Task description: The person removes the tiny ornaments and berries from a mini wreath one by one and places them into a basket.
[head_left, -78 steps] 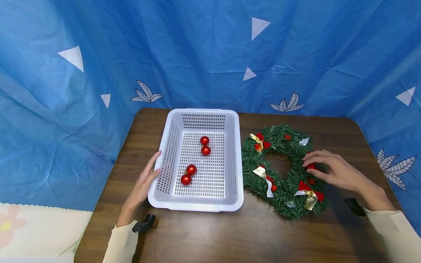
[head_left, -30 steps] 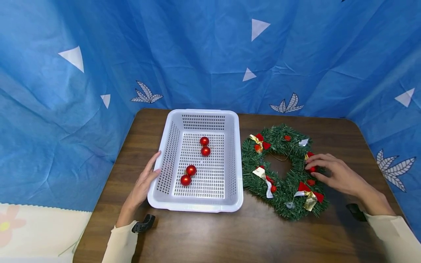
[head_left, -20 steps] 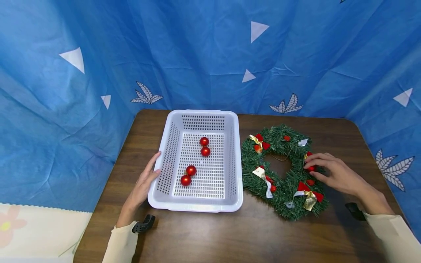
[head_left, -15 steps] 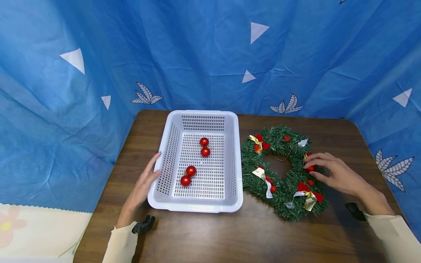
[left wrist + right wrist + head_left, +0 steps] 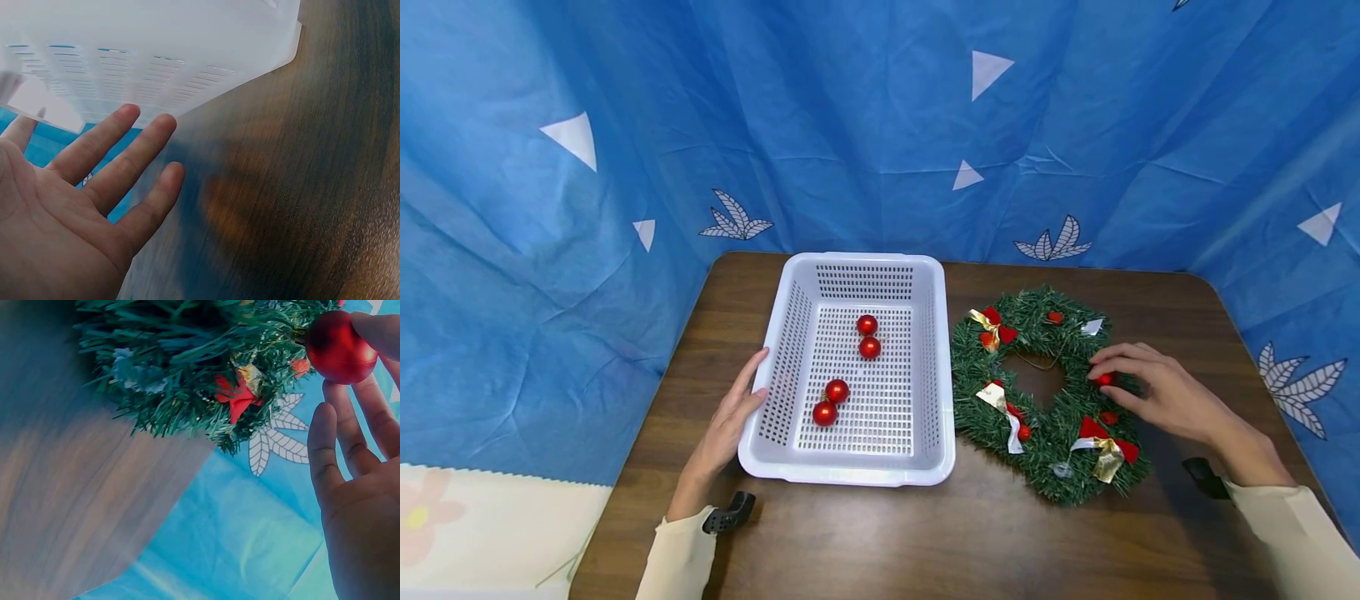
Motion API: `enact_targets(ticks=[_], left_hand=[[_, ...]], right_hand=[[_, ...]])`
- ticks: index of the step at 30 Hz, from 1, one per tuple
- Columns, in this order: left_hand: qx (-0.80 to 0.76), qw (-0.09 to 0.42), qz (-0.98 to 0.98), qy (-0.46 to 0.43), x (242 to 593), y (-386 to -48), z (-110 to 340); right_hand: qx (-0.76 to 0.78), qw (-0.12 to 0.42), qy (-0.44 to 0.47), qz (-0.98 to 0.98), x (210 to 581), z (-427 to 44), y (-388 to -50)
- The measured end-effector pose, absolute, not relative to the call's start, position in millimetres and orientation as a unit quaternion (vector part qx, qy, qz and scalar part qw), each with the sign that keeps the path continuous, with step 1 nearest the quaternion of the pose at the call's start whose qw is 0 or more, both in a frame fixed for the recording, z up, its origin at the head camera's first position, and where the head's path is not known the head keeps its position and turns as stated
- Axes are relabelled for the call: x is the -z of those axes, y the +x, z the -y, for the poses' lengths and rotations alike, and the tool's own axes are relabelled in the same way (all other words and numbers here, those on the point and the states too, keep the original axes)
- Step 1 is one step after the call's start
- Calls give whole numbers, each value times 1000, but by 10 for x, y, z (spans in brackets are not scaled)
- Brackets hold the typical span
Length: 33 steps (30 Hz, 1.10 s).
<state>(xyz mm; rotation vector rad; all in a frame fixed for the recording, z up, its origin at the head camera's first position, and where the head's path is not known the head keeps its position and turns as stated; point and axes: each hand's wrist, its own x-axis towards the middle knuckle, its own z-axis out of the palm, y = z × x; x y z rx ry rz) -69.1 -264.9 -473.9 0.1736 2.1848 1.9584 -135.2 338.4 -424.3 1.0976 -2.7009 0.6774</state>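
Observation:
A red ball [image 5: 1103, 379] is pinched between the thumb and fingers of my right hand [image 5: 1165, 392], over the right side of the green wreath [image 5: 1045, 479]. In the right wrist view the ball [image 5: 341, 347] shows whole between thumb and fingertips, its cap toward the wreath [image 5: 169, 337]. My left hand [image 5: 722, 429] touches the left rim of the white basket [image 5: 846, 475] with fingers spread. The left wrist view shows that hand [image 5: 81, 194] with straight fingers beside the basket wall [image 5: 144, 37]. Several red balls [image 5: 869, 347] lie inside the basket in two pairs.
Both the basket and the wreath stand on a brown wooden table [image 5: 880, 550]. A blue curtain [image 5: 865, 108] hangs behind and beside it. Red, gold and silver bows [image 5: 992, 327] decorate the wreath. At the lower left lies a pale flowered cloth [image 5: 490, 517].
My right hand has shifted slightly left with the red ball, and the red and gold bow beside it is now covered by the fingers. My left hand stays at the basket rim.

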Motion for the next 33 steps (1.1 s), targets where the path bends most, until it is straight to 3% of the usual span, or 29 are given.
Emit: enact_targets(ticks=[33], left_hand=[[-655,104,-747,47,4731,-712,2636]], right_hand=[[-221,41,390,893,4006,-2816,-1657]])
